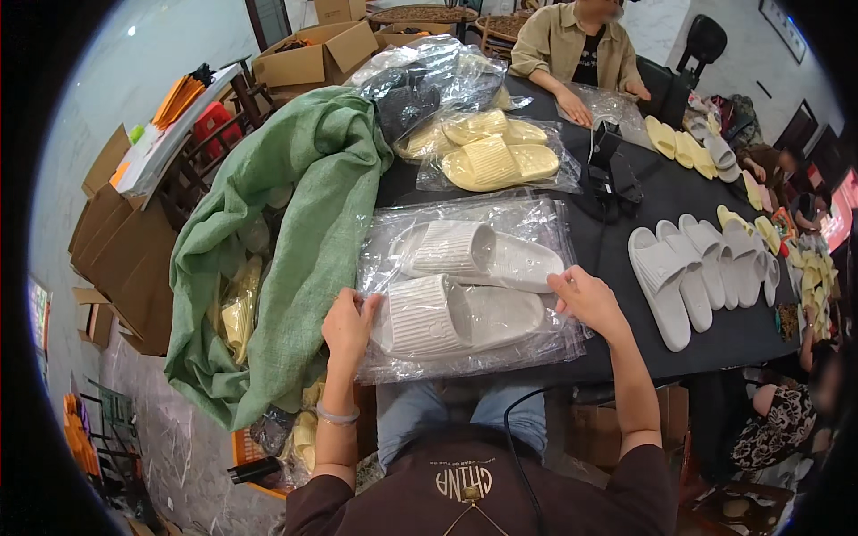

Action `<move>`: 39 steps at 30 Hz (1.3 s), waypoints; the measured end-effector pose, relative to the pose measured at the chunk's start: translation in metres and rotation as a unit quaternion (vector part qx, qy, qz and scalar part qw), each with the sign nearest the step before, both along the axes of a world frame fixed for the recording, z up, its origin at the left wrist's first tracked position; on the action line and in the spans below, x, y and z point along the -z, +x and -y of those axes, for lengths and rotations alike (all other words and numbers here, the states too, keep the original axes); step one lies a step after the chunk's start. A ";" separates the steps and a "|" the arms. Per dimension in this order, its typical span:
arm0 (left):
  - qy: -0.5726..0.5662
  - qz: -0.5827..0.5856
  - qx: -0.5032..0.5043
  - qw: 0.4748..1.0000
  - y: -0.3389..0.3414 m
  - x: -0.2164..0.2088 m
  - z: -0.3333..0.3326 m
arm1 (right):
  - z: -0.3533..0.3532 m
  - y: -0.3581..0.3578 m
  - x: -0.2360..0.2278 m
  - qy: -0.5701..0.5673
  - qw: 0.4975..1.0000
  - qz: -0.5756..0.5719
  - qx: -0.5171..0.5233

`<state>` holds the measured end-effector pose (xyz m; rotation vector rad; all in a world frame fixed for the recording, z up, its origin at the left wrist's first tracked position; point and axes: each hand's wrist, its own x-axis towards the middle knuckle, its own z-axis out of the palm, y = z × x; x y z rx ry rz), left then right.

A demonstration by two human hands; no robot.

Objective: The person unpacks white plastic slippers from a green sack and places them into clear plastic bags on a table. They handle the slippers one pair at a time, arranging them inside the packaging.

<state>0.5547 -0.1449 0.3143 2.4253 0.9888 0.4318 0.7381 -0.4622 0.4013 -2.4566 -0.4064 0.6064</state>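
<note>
A pair of white slippers (505, 308) lies side by side in front of me, amid clear plastic bags (559, 344) stacked on the black-covered table. Whether the pair is inside the top bag or on it, I cannot tell. My left hand (347, 326) is closed on the plastic at the left edge, by the toe of the nearer slipper. On the other side, my right hand (585, 299) pinches the plastic beside the heel of the farther slipper. Just beyond lie bagged yellow slippers (500, 163).
Green cloth (308, 232) drapes over bagged slippers at my left. White slippers (661, 286) stand in a row at the right, with yellow ones (679, 147) farther back. A black device (612, 170) sits mid-table. Across from me, a person (576, 54) handles clear plastic.
</note>
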 end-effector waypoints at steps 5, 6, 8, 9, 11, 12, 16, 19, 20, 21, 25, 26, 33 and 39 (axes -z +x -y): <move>-0.039 0.133 0.023 0.990 -0.013 0.007 -0.006 | 0.001 -0.006 0.027 0.156 0.982 0.034 -0.102; -0.054 0.175 0.032 0.983 -0.020 0.008 -0.008 | 0.001 -0.005 0.031 0.179 0.976 0.026 -0.119; -0.083 0.131 -0.015 0.988 -0.038 -0.003 0.000 | 0.008 -0.007 0.030 0.146 0.983 0.033 -0.104; -0.076 0.079 -0.032 0.993 -0.048 -0.020 0.011 | 0.012 -0.006 0.028 0.128 0.988 0.031 -0.086; -0.090 -0.007 -0.039 0.995 -0.068 -0.036 0.026 | 0.016 -0.006 0.028 0.125 0.990 0.019 -0.065; -0.094 -0.003 -0.029 0.995 -0.073 -0.033 0.032 | 0.017 -0.002 0.034 0.142 0.988 0.000 -0.061; -0.120 0.036 0.004 0.992 -0.081 -0.015 0.042 | 0.015 0.007 0.049 0.179 0.981 -0.041 -0.056; -0.186 0.106 0.012 0.977 -0.079 -0.007 0.041 | 0.008 0.006 0.047 0.233 0.969 -0.070 -0.040; -0.240 0.136 0.003 0.961 -0.077 -0.007 0.040 | 0.006 0.005 0.046 0.259 0.962 -0.084 -0.031; -0.294 0.164 -0.006 0.942 -0.075 -0.008 0.040 | 0.008 0.006 0.041 0.314 0.947 -0.065 -0.011; -0.365 0.238 -0.034 0.899 -0.080 0.009 0.041 | 0.028 0.007 0.033 0.491 0.871 0.005 -0.017; -0.344 0.233 -0.026 0.909 -0.080 0.013 0.045 | 0.031 0.005 0.034 0.530 0.847 0.000 -0.045; -0.307 0.239 -0.059 0.919 -0.083 0.015 0.057 | 0.048 0.038 0.045 0.517 0.767 -0.348 0.151; -0.138 0.070 -0.080 0.985 -0.089 0.004 0.056 | -0.006 0.068 0.030 0.072 0.914 0.160 -0.366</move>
